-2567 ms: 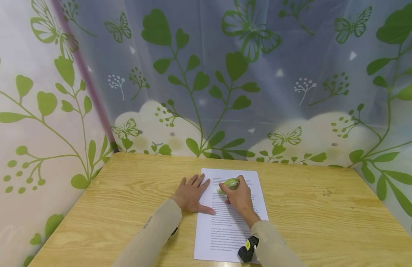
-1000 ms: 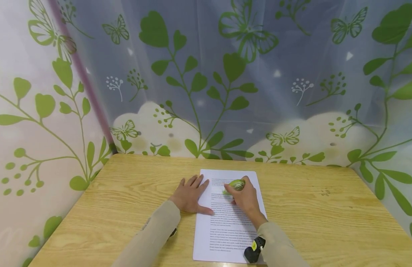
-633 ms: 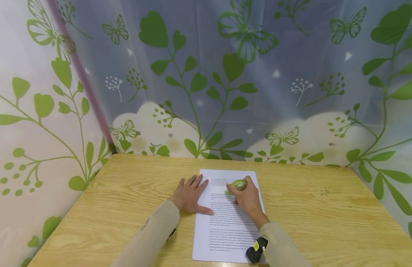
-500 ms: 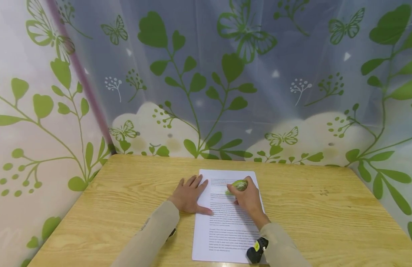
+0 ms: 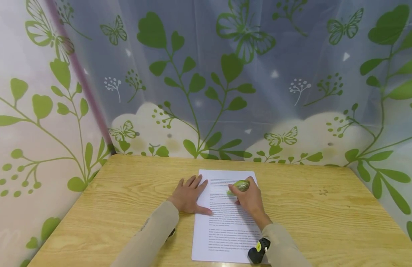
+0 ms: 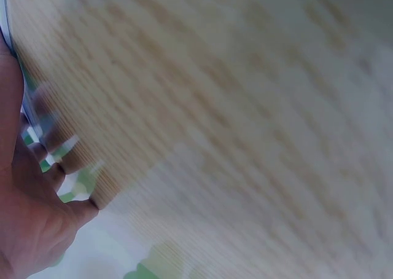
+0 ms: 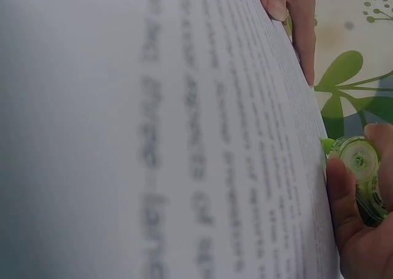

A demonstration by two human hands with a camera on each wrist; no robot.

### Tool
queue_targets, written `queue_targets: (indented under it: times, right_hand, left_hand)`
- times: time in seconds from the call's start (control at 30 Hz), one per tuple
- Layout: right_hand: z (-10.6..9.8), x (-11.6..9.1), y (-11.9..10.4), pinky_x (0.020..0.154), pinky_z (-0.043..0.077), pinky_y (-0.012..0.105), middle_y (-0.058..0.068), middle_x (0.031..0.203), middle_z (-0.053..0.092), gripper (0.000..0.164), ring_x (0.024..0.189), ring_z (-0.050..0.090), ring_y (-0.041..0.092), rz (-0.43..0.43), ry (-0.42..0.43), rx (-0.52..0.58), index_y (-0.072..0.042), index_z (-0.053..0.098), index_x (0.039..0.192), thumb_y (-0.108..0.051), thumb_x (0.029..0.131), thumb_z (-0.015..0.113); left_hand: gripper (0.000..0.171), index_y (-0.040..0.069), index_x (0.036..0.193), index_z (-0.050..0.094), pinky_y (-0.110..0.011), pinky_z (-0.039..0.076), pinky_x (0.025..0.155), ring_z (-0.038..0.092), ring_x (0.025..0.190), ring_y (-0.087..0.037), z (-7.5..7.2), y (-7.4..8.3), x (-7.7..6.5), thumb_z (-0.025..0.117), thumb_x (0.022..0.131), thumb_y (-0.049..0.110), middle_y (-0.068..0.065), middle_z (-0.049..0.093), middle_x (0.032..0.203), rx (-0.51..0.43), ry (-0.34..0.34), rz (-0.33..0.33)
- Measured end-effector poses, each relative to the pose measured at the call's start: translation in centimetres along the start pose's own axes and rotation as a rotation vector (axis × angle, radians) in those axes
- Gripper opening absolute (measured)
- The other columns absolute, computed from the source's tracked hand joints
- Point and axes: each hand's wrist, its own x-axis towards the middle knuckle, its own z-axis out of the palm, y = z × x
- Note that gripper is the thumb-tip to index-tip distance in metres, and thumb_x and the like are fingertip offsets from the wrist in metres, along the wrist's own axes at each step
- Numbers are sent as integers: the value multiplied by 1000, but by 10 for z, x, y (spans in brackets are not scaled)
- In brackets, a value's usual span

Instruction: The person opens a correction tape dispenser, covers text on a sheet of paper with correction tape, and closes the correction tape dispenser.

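Note:
A green, see-through correction tape point(image 5: 241, 185) is pinched between the thumb and fingers of my right hand point(image 5: 251, 198). Its narrow tip points left and down, right at the printed paper point(image 5: 206, 237), near a blank band between lines of text in the upper part. In the right wrist view the white reel inside the correction tape point(image 7: 359, 159) shows through the casing. My left hand point(image 5: 188, 194) lies with spread fingers across the paper's left edge, its thumb on the text. The left wrist view shows this hand point(image 6: 37, 211) only at its left border.
The paper lies lengthwise on a wooden table point(image 5: 312, 215) with light grain. Behind and to the sides hangs a curtain point(image 5: 199, 74) with green leaves and butterflies. A black wrist camera point(image 5: 258, 251) on the right forearm overlaps the paper's lower right corner.
My right hand has slid to the right across the paper with the correction tape. The left hand stays in place on the left edge, and the head view has shifted slightly.

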Motion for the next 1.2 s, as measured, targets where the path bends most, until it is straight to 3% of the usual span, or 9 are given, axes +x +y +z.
queue_targets:
  times: [0.3,0.97,1.2]
  right_hand:
    - [-4,1,1,48,52,30,10,79,61,42,48,59,17,10,4,-8,-5,45,96,-29,83,77]
    - [-13,4,6,50,51,28,11,80,61,43,48,60,16,37,18,-43,-4,46,97,-30,83,76]
    - [-17,3,8,49,49,28,9,74,61,42,47,59,17,37,13,-61,-5,46,97,-31,83,76]
  left_hand:
    - [116,20,155,17,-61,18,106,13,143,-31,8,-4,5,38,66,92,-9,12,159,3,-13,-11]
    - [113,16,153,24,-61,21,105,18,141,-33,-4,0,0,45,69,88,-12,18,157,2,-8,1]
    - [115,18,154,19,-61,19,106,15,143,-32,2,-2,1,42,67,90,-10,13,158,0,-22,-6]
